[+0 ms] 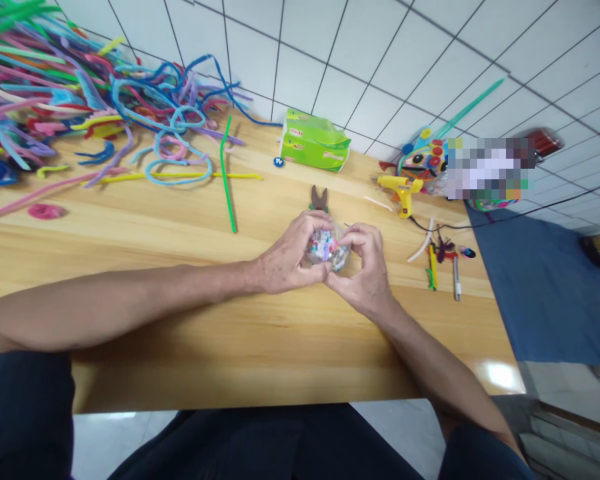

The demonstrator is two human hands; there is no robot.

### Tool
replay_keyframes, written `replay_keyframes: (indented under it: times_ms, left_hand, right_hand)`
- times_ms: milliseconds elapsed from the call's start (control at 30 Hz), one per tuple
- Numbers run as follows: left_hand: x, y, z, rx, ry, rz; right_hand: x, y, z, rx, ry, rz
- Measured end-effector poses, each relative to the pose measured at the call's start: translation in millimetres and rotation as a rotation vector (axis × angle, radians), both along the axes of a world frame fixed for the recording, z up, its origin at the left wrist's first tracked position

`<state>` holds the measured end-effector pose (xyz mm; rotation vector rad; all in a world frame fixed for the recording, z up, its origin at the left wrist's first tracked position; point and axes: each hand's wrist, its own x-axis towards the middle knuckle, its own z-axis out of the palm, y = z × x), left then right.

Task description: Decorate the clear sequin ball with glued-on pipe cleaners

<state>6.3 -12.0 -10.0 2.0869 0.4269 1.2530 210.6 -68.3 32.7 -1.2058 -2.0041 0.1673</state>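
Observation:
Between my two hands is a small clear plastic bag (325, 248) filled with tiny multicoloured pieces, too small to make out singly. My left hand (295, 257) is closed around the bag's left side, thumb along the lower edge. The fingers of my right hand (365, 263) are bent and pinch its right side, with the thumb reaching in from below. Just beyond my left fingers lie pliers (319, 198) with their jaws parted, their handles mostly hidden behind the hand and bag.
A heap of pipe cleaners (80, 100) covers the far left; a green one (225, 173) lies nearer. At the back are a green tissue pack (315, 141) and a blue button (279, 162). Rightward lie a yellow glue gun (403, 193) with a black cord and a utility knife (457, 279).

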Motion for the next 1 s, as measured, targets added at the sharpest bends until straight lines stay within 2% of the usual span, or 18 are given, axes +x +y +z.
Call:
replay_keyframes:
  times_ms: [133,367,500,600,700,800,1000]
  left_hand:
    - [-2.8,-0.6,1.0,-0.002,0.029,-0.006]
    - [-4.8,-3.8,2.8,-0.047,0.045,-0.007]
    - [-4.0,-4.0,7.0,-0.131,0.048,0.006]
    - [-3.4,-2.3,10.4,-0.229,0.049,0.034]
    - [-3.3,-0.1,12.3,-0.280,0.047,0.037]
    - [-3.7,0.5,12.7,-0.270,0.043,0.034]
    - [-5.0,-0.9,12.3,-0.227,0.062,0.023]
  right_hand:
    - [1.5,0.6,0.0,-0.042,0.024,0.010]
    - [-0.2,1.3,0.6,0.014,0.048,0.040]
    - [4.2,2.8,1.8,-0.064,0.017,0.016]
    - [13.0,7.4,-0.8,-0.089,-0.050,0.097]
    - [19.5,11.9,-7.6,-0.009,-0.129,0.160]
    - [20.5,13.9,-14.9,0.079,-0.165,0.141]
    - [20.8,14.5,-22.1,0.144,-0.252,0.142]
